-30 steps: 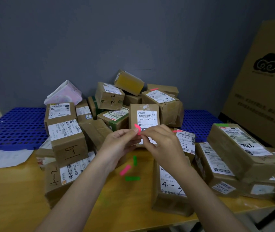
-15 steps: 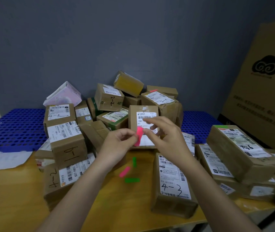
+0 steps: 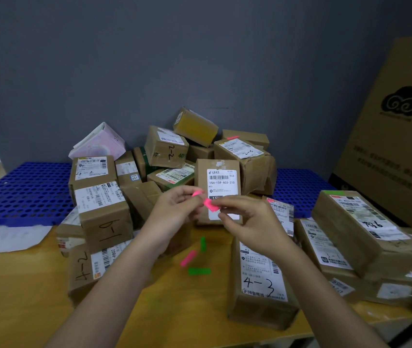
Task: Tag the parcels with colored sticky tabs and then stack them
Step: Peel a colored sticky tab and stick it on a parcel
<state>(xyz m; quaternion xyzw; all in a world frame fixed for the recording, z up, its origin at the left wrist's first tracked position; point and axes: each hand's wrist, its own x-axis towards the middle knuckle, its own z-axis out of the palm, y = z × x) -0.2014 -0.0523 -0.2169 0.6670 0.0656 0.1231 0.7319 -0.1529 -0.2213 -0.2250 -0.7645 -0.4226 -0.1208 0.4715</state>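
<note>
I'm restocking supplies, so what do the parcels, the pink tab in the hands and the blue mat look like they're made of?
Parcels: brown corrugated cardboard, matte, creased, with glossy tape and paper labels.
Pink tab: thin neon film or paper, can't tell which.
Blue mat: apparently moulded plastic, with a grid of holes.

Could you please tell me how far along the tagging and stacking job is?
Done: a few parcels carry tabs, such as the green-tabbed box stacked at right. In hand: both hands, left and right, pinch pink tabs. Left: most of the pile looks untagged and unstacked; spare tabs lie on the table.
</note>
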